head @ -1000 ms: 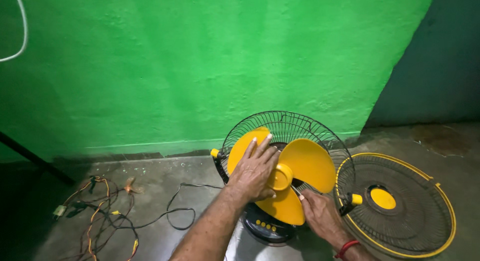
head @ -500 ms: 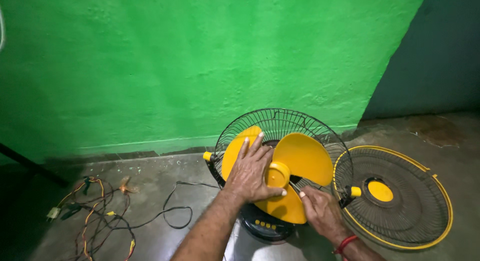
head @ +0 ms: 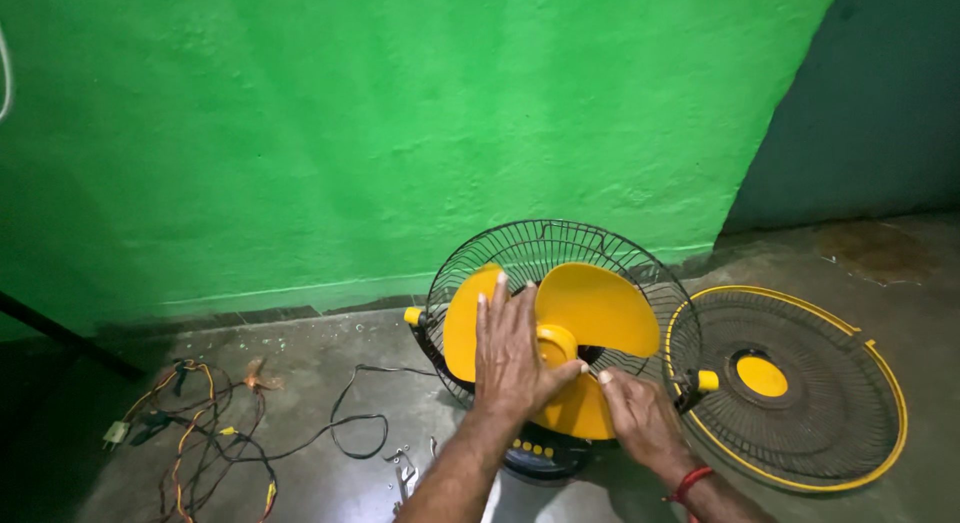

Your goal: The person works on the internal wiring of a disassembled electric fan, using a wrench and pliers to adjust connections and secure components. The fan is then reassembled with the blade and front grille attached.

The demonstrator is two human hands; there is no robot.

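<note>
On grey concrete floor (head: 330, 473), green wall (head: 400, 133) behind.

A rough-plastered wall (head: 400, 133) painted bright green fills the upper part of the view, far beyond the fingers. To the right of the fingers it meets a darker blue-grey wall (head: 870, 103) at a slanting edge. Below lies a bare grey concrete floor (head: 320, 363), dull and scuffed, with a brownish stain (head: 875, 251) far right near the dark wall. A dark strip runs along the foot of the green wall. Light falls evenly on the green wall; the lower left corner sinks into shadow, crossed by a dark slanting bar (head: 60, 333).
</note>
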